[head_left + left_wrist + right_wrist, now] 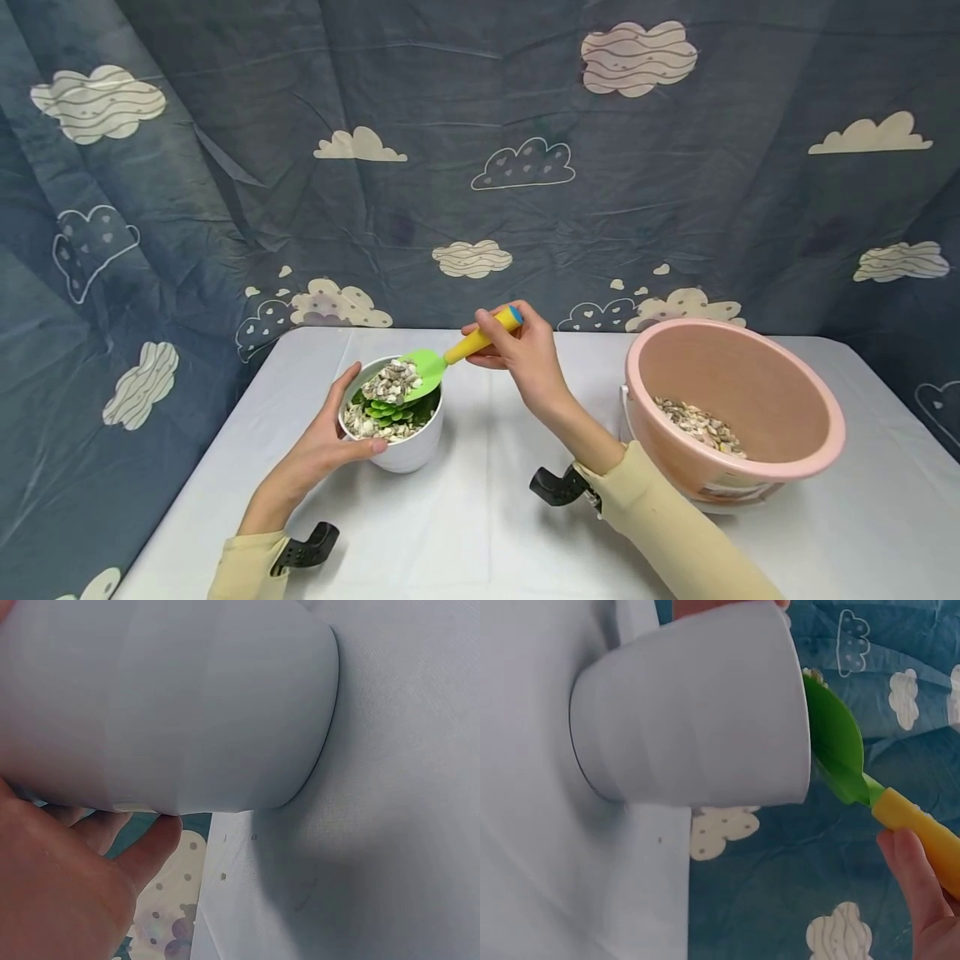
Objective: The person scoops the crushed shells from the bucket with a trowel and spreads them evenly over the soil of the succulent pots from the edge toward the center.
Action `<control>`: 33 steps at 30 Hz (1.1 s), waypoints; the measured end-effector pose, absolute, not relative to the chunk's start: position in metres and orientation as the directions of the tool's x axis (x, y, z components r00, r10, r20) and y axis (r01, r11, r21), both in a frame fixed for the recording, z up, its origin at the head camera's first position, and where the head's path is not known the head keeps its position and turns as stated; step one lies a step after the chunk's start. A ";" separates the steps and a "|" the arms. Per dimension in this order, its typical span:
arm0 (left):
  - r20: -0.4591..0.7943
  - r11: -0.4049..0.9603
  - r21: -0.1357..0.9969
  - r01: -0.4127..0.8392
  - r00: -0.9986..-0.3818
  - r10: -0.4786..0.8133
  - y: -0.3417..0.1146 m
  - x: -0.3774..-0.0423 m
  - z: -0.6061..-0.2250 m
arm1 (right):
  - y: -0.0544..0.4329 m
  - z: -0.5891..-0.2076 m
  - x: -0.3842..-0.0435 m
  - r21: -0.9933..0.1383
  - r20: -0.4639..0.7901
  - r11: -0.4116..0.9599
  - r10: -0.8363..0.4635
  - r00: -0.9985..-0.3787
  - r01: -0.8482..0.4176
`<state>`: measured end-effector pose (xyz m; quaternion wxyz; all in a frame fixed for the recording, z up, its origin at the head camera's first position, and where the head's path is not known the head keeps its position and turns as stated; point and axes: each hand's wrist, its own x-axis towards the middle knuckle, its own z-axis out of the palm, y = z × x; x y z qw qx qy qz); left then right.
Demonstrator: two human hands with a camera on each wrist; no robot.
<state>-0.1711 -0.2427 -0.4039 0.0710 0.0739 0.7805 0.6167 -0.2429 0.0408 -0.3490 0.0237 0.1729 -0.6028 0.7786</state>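
Slanting from right hand (525,357) over pot (411,450), scoop (431,368)

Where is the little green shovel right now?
In the head view, the green shovel is left of centre, its pebble-loaded blade over the white pot and its yellow handle in the right hand.

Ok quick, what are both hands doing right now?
Left hand: holding the round white plant pot.
Right hand: holding the yellow handle of the green scoop-shaped trowel.
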 end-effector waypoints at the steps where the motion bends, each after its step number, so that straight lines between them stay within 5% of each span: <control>1: -0.017 0.228 0.973 0.030 -0.979 0.205 -0.243 -0.171 -0.404 | 0.040 -0.349 -0.244 -0.930 0.308 -0.261 -0.175 -0.935 -0.258; 33: 0.003 0.179 0.983 0.046 -0.973 0.230 -0.243 -0.174 -0.405 | 0.025 -0.324 -0.249 -0.938 0.341 -0.035 -0.264 -0.902 -0.344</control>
